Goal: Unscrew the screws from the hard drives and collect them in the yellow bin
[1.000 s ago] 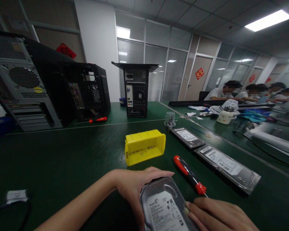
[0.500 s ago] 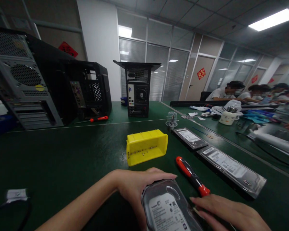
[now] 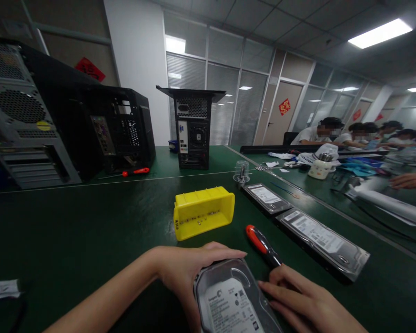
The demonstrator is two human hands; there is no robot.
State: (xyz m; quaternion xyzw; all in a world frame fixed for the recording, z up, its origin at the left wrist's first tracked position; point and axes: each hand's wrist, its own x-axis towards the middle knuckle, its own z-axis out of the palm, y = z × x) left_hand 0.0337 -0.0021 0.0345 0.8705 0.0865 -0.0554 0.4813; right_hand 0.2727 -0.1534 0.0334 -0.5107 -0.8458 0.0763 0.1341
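Note:
A silver hard drive (image 3: pixel 229 300) with a white label lies on the green table right in front of me. My left hand (image 3: pixel 190 273) is closed round its far left corner, with the thumb along the top edge. A screwdriver with a red and black handle (image 3: pixel 258 240) lies just right of the drive. My right hand (image 3: pixel 298 300) covers the screwdriver's lower end with its fingers together and curled over it, fingertips touching the drive's right edge. A yellow bin (image 3: pixel 203 212) holding small screws stands just beyond the drive.
Two more hard drives (image 3: pixel 266 196) (image 3: pixel 322 236) lie in a row to the right. Open computer towers (image 3: pixel 194 127) (image 3: pixel 125 129) (image 3: pixel 24 120) stand at the back and left, with another red screwdriver (image 3: pixel 136 171) beside them. Several people sit at the far right.
My right hand has moved up and left from the table onto the screwdriver's lower end. My left hand has stayed on the drive. The view shifted slightly.

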